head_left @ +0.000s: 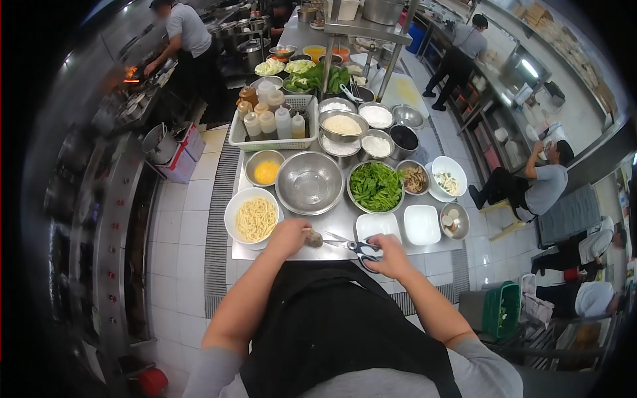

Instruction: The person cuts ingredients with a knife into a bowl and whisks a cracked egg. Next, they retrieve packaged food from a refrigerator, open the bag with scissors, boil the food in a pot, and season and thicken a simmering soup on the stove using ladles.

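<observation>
Pinched in the fingers of my left hand (290, 238) is a small grey-brown piece of food (314, 239); its kind is too small to tell. My right hand (391, 257) is closed round the handles of kitchen scissors (361, 247), whose parted blades point left towards that piece. Left of my left hand stands a white bowl of noodles (256, 219). Beyond both hands are a large steel bowl (310, 184) with nothing visible in it and a steel bowl of green leafy vegetables (376, 186). Two white square dishes (422, 225) (377, 227) lie near my right hand.
Beaten egg (267, 172) fills a smaller bowl. A white basket (273, 141) holds several squeeze bottles. Bowls of white powder (377, 146) and sliced mushrooms (415, 178) stand further back. A green bin (501, 309) is at lower right. Other people work at both sides.
</observation>
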Demonstrator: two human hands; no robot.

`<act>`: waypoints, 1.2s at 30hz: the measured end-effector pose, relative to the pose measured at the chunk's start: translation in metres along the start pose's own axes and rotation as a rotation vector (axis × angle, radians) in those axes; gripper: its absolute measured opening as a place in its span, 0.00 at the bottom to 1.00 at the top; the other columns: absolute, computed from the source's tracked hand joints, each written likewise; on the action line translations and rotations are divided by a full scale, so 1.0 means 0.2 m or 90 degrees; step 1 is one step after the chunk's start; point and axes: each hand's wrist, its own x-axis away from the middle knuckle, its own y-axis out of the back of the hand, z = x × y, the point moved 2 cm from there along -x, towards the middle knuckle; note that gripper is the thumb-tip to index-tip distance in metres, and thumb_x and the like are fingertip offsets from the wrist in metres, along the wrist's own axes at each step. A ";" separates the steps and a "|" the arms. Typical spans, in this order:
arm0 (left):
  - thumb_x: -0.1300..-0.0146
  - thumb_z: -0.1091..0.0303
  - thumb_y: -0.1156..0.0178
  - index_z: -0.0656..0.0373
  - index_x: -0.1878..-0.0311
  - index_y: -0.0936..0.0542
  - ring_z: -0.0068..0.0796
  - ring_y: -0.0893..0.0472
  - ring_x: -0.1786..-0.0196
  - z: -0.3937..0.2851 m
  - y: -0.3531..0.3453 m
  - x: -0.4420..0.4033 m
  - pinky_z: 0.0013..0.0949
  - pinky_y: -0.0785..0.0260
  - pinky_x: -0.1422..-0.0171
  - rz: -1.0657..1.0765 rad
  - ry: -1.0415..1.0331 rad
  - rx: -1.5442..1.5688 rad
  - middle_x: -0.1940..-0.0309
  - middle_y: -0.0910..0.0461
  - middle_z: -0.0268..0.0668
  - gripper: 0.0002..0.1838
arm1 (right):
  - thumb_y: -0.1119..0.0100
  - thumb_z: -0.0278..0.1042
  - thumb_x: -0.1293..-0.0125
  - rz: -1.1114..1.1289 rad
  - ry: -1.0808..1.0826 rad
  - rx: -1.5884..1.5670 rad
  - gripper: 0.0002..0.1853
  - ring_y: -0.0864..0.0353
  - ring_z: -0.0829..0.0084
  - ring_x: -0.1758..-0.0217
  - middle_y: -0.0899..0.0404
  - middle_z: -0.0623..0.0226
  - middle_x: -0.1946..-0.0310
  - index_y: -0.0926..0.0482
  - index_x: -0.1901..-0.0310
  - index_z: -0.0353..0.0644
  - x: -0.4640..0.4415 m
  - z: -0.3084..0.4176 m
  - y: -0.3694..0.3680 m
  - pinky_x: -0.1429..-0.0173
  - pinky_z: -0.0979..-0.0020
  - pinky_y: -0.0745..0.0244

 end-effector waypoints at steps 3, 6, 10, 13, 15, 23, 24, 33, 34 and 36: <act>0.34 0.62 0.36 0.53 0.53 0.12 0.50 0.15 0.50 -0.07 0.01 -0.01 0.49 0.23 0.44 0.020 -0.014 -0.033 0.57 0.12 0.45 0.11 | 0.20 0.41 0.51 0.008 0.060 0.032 0.29 0.22 0.54 0.49 0.18 0.55 0.56 0.20 0.48 0.38 -0.10 0.05 -0.03 0.44 0.58 0.24; 0.33 0.61 0.37 0.53 0.53 0.12 0.48 0.15 0.50 -0.07 -0.03 -0.05 0.48 0.23 0.44 0.000 -0.034 -0.065 0.56 0.13 0.44 0.11 | 0.21 0.42 0.52 0.009 0.042 0.042 0.29 0.21 0.55 0.50 0.17 0.55 0.58 0.18 0.50 0.38 -0.15 0.05 -0.04 0.45 0.58 0.24; 0.32 0.62 0.37 0.54 0.55 0.12 0.47 0.15 0.50 -0.11 -0.03 -0.06 0.48 0.23 0.45 -0.038 -0.030 -0.081 0.56 0.13 0.44 0.10 | 0.21 0.42 0.53 0.015 0.043 0.048 0.27 0.21 0.55 0.51 0.17 0.56 0.61 0.17 0.52 0.37 -0.17 -0.01 -0.05 0.45 0.58 0.24; 0.32 0.62 0.36 0.54 0.56 0.12 0.47 0.15 0.51 -0.13 -0.06 -0.07 0.48 0.24 0.45 -0.046 -0.062 -0.077 0.57 0.13 0.44 0.09 | 0.21 0.42 0.53 0.019 0.033 0.035 0.27 0.22 0.56 0.52 0.17 0.57 0.62 0.17 0.52 0.37 -0.18 -0.02 -0.06 0.46 0.58 0.24; 0.33 0.63 0.36 0.54 0.57 0.12 0.48 0.15 0.51 -0.14 -0.10 -0.08 0.48 0.24 0.46 -0.052 -0.104 -0.076 0.57 0.13 0.44 0.08 | 0.21 0.41 0.51 0.020 0.050 0.028 0.26 0.22 0.56 0.53 0.17 0.58 0.63 0.16 0.52 0.39 -0.20 0.00 -0.06 0.48 0.58 0.24; 0.33 0.68 0.35 0.55 0.56 0.12 0.48 0.15 0.55 -0.12 -0.24 -0.07 0.45 0.23 0.50 -0.205 0.005 0.174 0.58 0.13 0.43 0.06 | 0.24 0.40 0.47 0.050 0.060 0.061 0.19 0.22 0.54 0.54 0.16 0.60 0.64 0.15 0.54 0.43 -0.32 -0.05 -0.04 0.49 0.55 0.25; 0.33 0.68 0.35 0.55 0.56 0.12 0.48 0.15 0.55 -0.12 -0.26 -0.07 0.45 0.23 0.50 -0.202 0.011 0.176 0.58 0.13 0.43 0.06 | 0.25 0.41 0.46 0.079 0.053 0.065 0.18 0.21 0.52 0.54 0.15 0.59 0.61 0.16 0.55 0.44 -0.33 -0.05 -0.04 0.47 0.52 0.25; 0.34 0.71 0.35 0.57 0.57 0.14 0.48 0.15 0.57 -0.14 -0.28 -0.09 0.45 0.23 0.52 -0.331 -0.035 0.068 0.61 0.14 0.41 0.05 | 0.25 0.47 0.47 0.092 0.111 0.146 0.19 0.20 0.51 0.52 0.15 0.57 0.62 0.17 0.58 0.44 -0.41 -0.03 0.07 0.46 0.52 0.26; 0.35 0.72 0.35 0.57 0.57 0.14 0.48 0.15 0.57 -0.15 -0.28 -0.09 0.45 0.23 0.52 -0.332 -0.038 0.067 0.62 0.14 0.42 0.05 | 0.25 0.47 0.47 0.095 0.115 0.145 0.19 0.20 0.51 0.52 0.15 0.57 0.62 0.17 0.58 0.44 -0.41 -0.04 0.07 0.46 0.52 0.26; 0.35 0.73 0.35 0.57 0.57 0.14 0.48 0.16 0.57 -0.17 -0.28 -0.09 0.45 0.22 0.52 -0.332 -0.040 0.064 0.62 0.14 0.42 0.05 | 0.25 0.47 0.47 0.116 0.107 0.156 0.19 0.20 0.52 0.53 0.15 0.59 0.63 0.18 0.60 0.45 -0.43 -0.05 0.08 0.47 0.52 0.26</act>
